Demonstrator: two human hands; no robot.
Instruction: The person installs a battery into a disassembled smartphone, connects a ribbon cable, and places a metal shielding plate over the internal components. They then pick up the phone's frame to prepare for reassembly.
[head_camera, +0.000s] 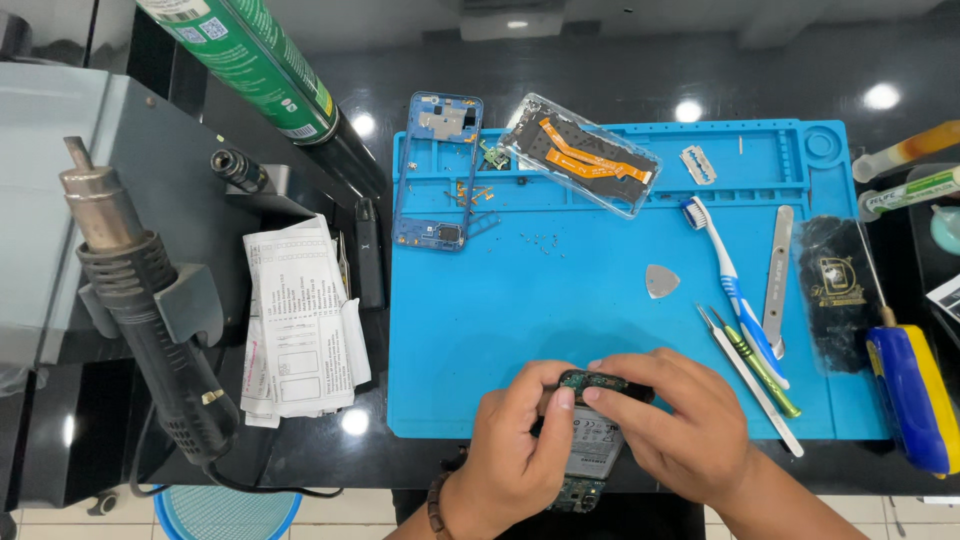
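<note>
Both my hands meet at the near edge of a blue silicone work mat (560, 290). My left hand (510, 445) grips the side of an opened phone body (590, 445) whose grey battery faces up. My right hand (670, 415) pinches a small dark green circuit board (590, 381) at the phone's top end, thumb and fingers closed on it. The phone's lower end (578, 492) sticks out below my hands.
On the mat lie a blue phone frame (438, 170), a clear back cover with orange flex cables (582, 152), a razor blade (698, 164), a pick (661, 281), a toothbrush (730, 285), tweezers (750, 378) and a metal spudger (776, 280). A hot-air gun (140, 300) and papers (300, 320) sit left; a yellow-blue screwdriver (915, 390) right.
</note>
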